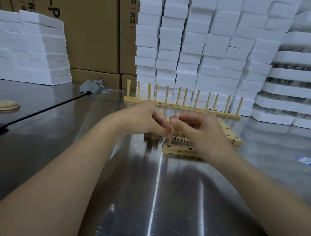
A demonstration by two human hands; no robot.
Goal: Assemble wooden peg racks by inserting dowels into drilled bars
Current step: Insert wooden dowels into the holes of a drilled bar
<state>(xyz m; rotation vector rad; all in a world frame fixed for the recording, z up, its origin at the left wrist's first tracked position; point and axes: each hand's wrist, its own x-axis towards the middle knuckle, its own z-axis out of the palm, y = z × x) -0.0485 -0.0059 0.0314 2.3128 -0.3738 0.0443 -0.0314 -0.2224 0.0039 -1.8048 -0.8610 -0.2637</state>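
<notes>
A drilled wooden bar (pixel 178 150) lies flat on the steel table in front of me. One dowel (pixel 172 136) stands upright in the bar's leftmost hole. My right hand (pixel 202 133) pinches that dowel near its top. My left hand (pixel 147 119) touches the same dowel with its fingertips from the left, fingers curled toward it. Behind the bar lies a heap of loose dowels (pixel 182 138), partly hidden by my hands. Finished peg racks (pixel 182 106) with several upright dowels stand in a row further back. More drilled bars (pixel 230 133) lie to the right.
Tall stacks of white foam blocks (pixel 204 46) rise behind the racks and at the left (pixel 29 50). Cardboard boxes (pixel 95 28) stand at the back. Round wooden discs (pixel 5 105) and a grey rag (pixel 92 87) lie at the left. A blue label (pixel 306 160) sits at the right.
</notes>
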